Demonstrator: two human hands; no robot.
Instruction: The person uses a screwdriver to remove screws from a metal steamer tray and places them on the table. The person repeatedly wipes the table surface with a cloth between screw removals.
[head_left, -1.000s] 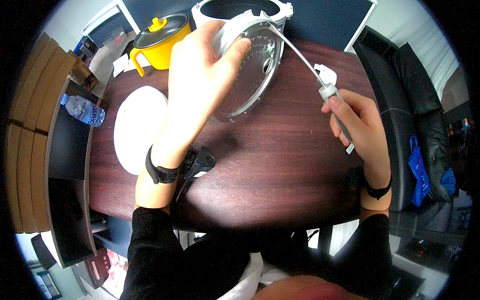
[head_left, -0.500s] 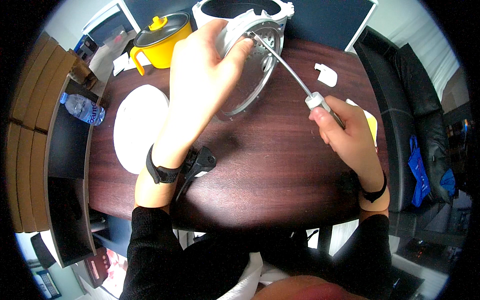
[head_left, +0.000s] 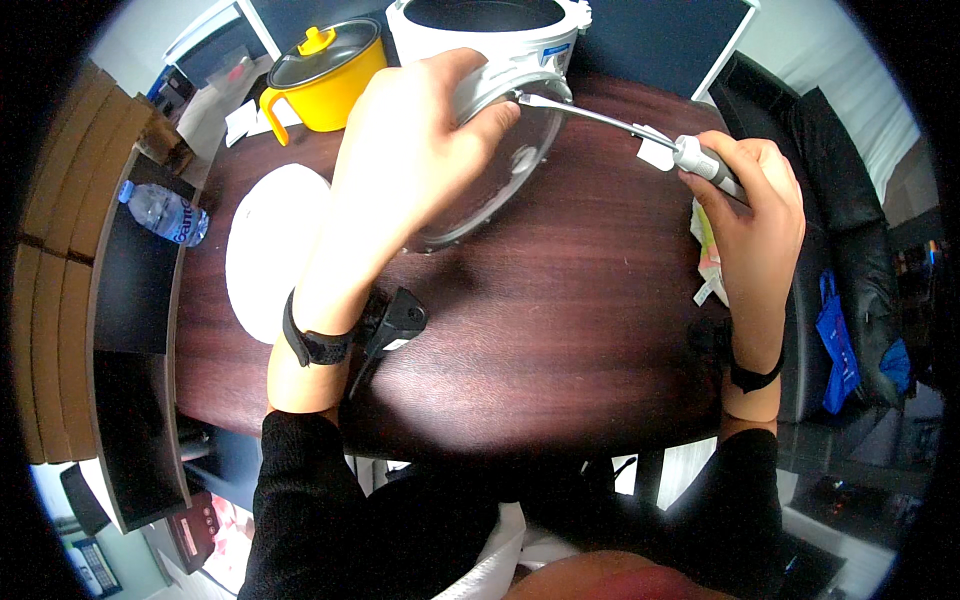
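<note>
My left hand [head_left: 415, 150] grips a round appliance lid [head_left: 513, 175], grey at the top with a clear rim. The lid is tilted in front of a white rice-cooker-like body [head_left: 482, 45]. In my right hand [head_left: 757, 195] is a screwdriver [head_left: 600, 118] with a grey and white handle, fingers wrapped round it. Its shaft runs leftward, and its tip lies at the lid's upper part beside my left thumb; whether it touches a screw I cannot tell. A white round cover [head_left: 272, 260] lies left of my left forearm.
A yellow pot [head_left: 340, 95] with a dark lid stands at the back left. Beside my left wrist is a black part [head_left: 405, 318]. A small white piece [head_left: 655, 150] and a colourful packet [head_left: 710, 260] lie at the right. A water bottle [head_left: 165, 213] is beyond the table's left edge.
My right hand and the screwdriver have swung up and to the right, the shaft now flatter. The lid has turned and dropped slightly, so its perforated face no longer shows.
</note>
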